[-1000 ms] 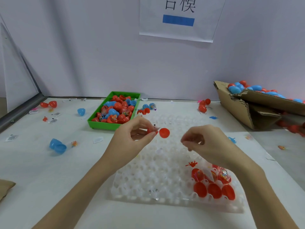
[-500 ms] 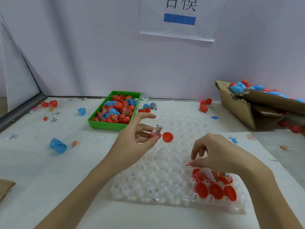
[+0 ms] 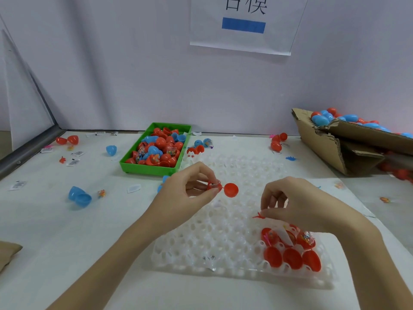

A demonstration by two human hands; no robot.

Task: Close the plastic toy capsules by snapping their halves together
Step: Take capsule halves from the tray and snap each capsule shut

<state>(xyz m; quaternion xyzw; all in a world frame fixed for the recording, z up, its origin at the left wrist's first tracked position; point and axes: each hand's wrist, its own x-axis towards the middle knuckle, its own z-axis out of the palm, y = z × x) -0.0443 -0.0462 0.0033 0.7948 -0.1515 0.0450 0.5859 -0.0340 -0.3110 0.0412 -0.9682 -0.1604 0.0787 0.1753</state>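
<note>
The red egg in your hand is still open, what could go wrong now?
The open red capsule is only pinched by the left hand, lid dangling, so it might slip. The tiny red toy in the right hand could drop into the white tray holes.

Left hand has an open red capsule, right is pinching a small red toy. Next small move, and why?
Probably bring the right hand up and drop the small red toy into the half held by the left hand. The red capsule is open, its lid half hanging to the side, and the toy sits apart, low over the white tray. Snapping shut comes after.
</note>
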